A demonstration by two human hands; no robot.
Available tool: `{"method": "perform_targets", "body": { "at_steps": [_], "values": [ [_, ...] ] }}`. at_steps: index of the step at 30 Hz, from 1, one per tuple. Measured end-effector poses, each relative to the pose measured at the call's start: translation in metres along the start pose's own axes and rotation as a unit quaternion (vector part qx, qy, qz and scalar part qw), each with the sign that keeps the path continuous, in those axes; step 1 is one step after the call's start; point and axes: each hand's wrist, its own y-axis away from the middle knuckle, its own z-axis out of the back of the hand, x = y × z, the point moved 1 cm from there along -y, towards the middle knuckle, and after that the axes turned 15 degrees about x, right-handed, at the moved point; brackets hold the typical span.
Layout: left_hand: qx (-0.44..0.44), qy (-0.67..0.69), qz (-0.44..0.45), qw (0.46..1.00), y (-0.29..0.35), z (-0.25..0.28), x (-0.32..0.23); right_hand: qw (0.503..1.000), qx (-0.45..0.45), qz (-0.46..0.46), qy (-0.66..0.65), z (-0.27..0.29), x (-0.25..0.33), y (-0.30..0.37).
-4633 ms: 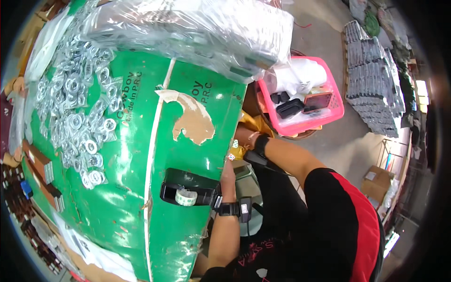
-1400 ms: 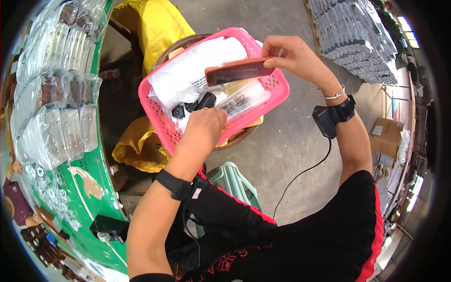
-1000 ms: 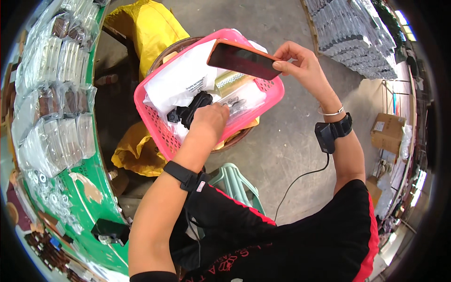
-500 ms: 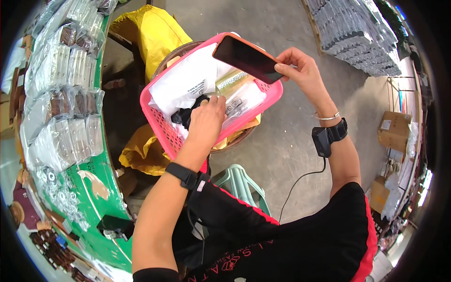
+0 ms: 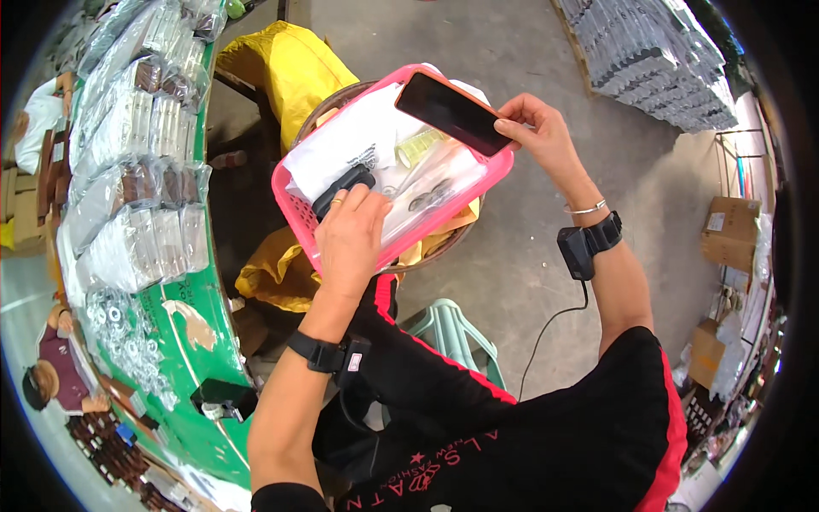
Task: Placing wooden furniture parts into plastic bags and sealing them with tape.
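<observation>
A pink plastic basket (image 5: 300, 224) stands in front of me, with white plastic bags (image 5: 328, 154) and clear plastic film (image 5: 431, 189) inside. My left hand (image 5: 351, 230) reaches over its near left side, fingers curled onto a smooth black object (image 5: 344, 188) whose kind I cannot make out. The fingertips are partly hidden. Above the basket's right corner, my right hand (image 5: 537, 132) pinches one end of a phone (image 5: 448, 111) between thumb and fingers. The phone has an orange edge, and its dark screen faces up. A yellowish tape roll (image 5: 416, 148) lies among the bags.
A green table (image 5: 194, 320) along the left carries stacked plastic-wrapped packs (image 5: 141, 183). Yellow sacks (image 5: 294, 77) lie beside the basket. A pale green stool (image 5: 456, 337) stands near my legs. Wrapped stacks (image 5: 653, 60) and cardboard boxes (image 5: 731, 232) are at the right. Another person (image 5: 64, 371) is at far left.
My left hand has drawn back slightly toward the basket's near left side, and more of the black object shows. The phone stays in my right hand. The whole view has shifted a little.
</observation>
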Motion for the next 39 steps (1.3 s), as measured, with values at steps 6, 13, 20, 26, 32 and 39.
{"method": "perform_targets", "body": {
  "at_steps": [6, 13, 20, 26, 32, 39],
  "values": [
    [-0.02, 0.033, -0.016, 0.999, 0.007, 0.027, -0.022, 0.992, -0.009, 0.049, 0.119, -0.023, -0.009, -0.009],
    [-0.142, 0.266, 0.087, 0.95, 0.017, 0.138, -0.013, 0.991, -0.028, 0.04, 0.127, -0.008, -0.016, -0.011],
    [-0.154, 0.276, 0.09, 0.945, 0.022, 0.148, 0.02, 0.991, -0.022, 0.053, 0.125, -0.009, -0.002, -0.018],
    [-0.23, 0.058, 0.091, 0.967, 0.014, 0.126, -0.001, 0.997, -0.046, 0.042, 0.039, 0.009, -0.006, -0.005],
    [-0.271, -0.13, 0.106, 0.948, -0.02, 0.097, 0.012, 0.996, -0.072, 0.047, -0.003, 0.046, 0.017, 0.028],
    [-0.318, -0.201, 0.031, 0.926, -0.08, 0.103, 0.031, 0.992, -0.073, 0.099, -0.009, 0.06, 0.084, 0.053]
  ]
}}
